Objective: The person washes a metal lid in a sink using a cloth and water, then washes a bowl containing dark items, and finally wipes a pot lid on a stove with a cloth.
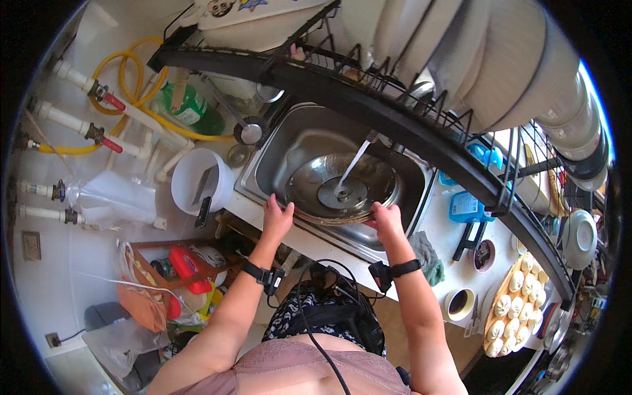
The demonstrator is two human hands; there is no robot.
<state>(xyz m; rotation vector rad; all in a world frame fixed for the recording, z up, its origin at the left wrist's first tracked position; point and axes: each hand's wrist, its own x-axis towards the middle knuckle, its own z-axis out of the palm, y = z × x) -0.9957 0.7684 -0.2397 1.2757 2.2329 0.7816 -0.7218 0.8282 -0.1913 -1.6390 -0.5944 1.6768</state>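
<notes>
My left hand (278, 217) and my right hand (386, 220) grip opposite sides of the near rim of a wide, round metal pan or upturned lid (307, 183). It sits tilted inside the stainless steel sink (301, 121). From the faucet (373, 137), a stream of water (353, 163) falls onto the flat disc (332, 194) at its centre. Some water lies in the hollow around that disc. The fingertips under the rim are partly hidden.
A black dish rack (296, 74) holding plates (513, 64) arches over the sink. Left are a white bucket (180, 180) with a cleaver (203, 205) across it and pipes (74, 123). Right are a cloth (427, 254), a blue bottle (466, 207), a cup (452, 308) and a tray of buns (516, 306).
</notes>
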